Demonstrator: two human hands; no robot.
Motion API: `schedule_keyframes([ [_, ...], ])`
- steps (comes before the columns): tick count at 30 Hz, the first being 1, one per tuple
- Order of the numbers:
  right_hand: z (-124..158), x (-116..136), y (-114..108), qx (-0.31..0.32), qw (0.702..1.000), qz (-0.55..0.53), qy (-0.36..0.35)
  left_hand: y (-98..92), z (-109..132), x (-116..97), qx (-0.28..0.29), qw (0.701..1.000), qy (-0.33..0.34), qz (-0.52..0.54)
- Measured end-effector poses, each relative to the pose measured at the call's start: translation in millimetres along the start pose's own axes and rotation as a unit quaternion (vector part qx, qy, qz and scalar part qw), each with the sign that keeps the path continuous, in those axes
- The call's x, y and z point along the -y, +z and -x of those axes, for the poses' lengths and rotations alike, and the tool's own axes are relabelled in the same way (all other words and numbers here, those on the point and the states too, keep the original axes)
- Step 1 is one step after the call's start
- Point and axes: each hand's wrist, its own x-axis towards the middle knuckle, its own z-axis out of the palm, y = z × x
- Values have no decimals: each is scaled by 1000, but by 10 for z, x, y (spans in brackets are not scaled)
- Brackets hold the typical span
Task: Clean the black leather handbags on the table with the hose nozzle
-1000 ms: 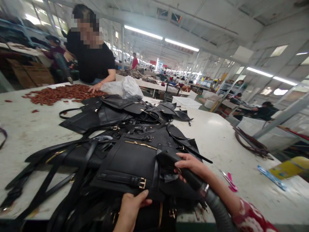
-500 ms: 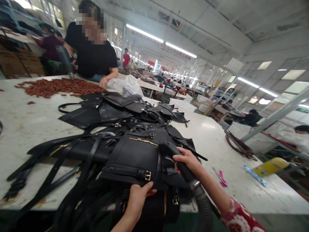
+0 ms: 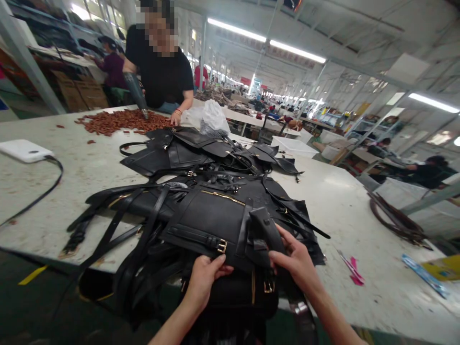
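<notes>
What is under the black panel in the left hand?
Below the near edge of the black panel, another black piece shows, with a gold zip and buckle; whatever the panel's middle covers cannot be seen.

L hand (image 3: 206, 274) & R hand (image 3: 297, 256) are both showing bare, w/ slim fingers (image 3: 224, 271) & rounded thumbs (image 3: 281, 260), approx. same build L & R. Wrists (image 3: 196, 293) are narrowing a bit, also bare; forearms (image 3: 328, 304) are looking smooth & slender, widening twd bottom edge of view, skin uncovered. Upper arms & sleeves are staying out of frame
</notes>
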Motion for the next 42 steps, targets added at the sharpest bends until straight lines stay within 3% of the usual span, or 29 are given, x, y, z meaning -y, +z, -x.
schedule_keyframes([
  [3,328,-112,-35,-21,999,-9,25,-14,189,-79,34,998,6,-55],
  [6,505,-213,-8,-25,998,-24,43,-177,437,-152,27,994,9,-101],
  [9,554,-216,31,-12,998,-36,43,-523,564,-230,-90,991,57,-77],
  [11,555,-158,56,16,999,-25,45,-773,530,-316,-195,976,90,-35],
  [13,547,-71,90,64,997,-4,52,-951,413,-429,-245,965,92,-2],
  [17,493,126,240,158,985,28,71,-995,96,-601,-179,979,89,45],
  [20,368,278,434,204,976,8,79,-896,-43,-609,-185,970,139,70],
  [25,-18,426,857,303,950,20,67,-816,7,-551,-170,961,215,43],
  [28,-260,402,1135,358,932,2,57,-797,83,-507,-168,963,209,16],
  [31,-416,364,1328,352,935,-17,42,-769,147,-433,-165,972,169,16],
  [33,-454,360,1346,315,948,-37,28,-754,186,-390,-150,978,143,22],
  [36,-416,377,1185,276,959,-64,28,-753,225,-383,-121,985,124,17],
  [42,-278,365,790,344,931,-43,117,-791,190,-446,-58,991,123,-2],
])
